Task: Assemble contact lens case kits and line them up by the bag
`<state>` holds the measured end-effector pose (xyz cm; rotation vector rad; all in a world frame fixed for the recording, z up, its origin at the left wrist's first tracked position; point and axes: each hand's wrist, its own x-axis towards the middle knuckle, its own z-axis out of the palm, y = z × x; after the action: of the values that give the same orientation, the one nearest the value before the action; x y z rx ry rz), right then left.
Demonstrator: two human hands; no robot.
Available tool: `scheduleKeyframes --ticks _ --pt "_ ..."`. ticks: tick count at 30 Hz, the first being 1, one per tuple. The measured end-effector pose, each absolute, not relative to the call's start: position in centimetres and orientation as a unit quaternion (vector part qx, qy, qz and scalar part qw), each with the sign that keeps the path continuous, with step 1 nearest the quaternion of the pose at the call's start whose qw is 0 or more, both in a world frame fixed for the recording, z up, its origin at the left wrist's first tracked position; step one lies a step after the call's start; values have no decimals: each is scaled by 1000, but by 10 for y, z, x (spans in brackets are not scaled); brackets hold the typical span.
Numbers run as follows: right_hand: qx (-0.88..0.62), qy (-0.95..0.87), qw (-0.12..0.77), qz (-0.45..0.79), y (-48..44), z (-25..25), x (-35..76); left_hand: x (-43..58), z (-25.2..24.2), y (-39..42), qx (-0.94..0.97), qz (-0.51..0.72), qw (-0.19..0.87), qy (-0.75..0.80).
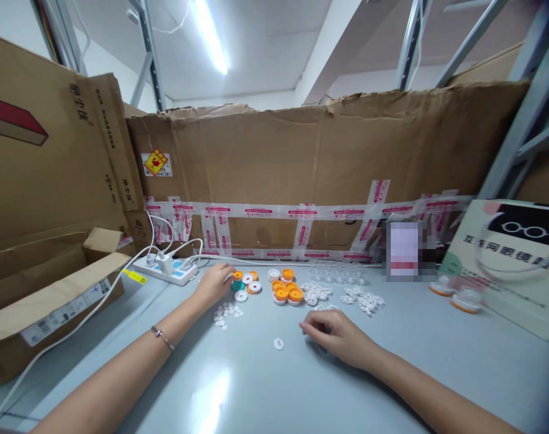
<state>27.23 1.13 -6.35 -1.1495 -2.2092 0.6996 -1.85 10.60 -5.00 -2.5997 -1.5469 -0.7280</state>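
Observation:
My left hand [214,283] reaches to a loose cluster of orange, white and teal round pieces, its fingertips closed at the edge of an orange cap [237,275]. White rings, such as the one at the front [241,296], lie in the same cluster. Just below that hand is a scatter of small white discs [226,313]. My right hand [340,337] rests on the table with its fingers curled in, nothing showing in them. Between the hands lies a single white disc with a small stem [278,343]. Orange-and-white round caps [281,293] are grouped beyond it.
Piles of small white plastic parts [362,299] and clear plastic pieces [340,272] lie at the back. Clear containers with orange bases [466,299] stand right, beside a printed bag [504,271]. A power strip [179,271] and open cardboard box [75,295] are left. Taped cardboard [265,163] walls the back.

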Motion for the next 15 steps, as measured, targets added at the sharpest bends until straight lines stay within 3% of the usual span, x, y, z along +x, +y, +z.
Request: scheduleKeyframes --ticks 15 --pt "-424 -820 271 271 13 -62 278 -13 -53 139 -830 -232 -32 -506"
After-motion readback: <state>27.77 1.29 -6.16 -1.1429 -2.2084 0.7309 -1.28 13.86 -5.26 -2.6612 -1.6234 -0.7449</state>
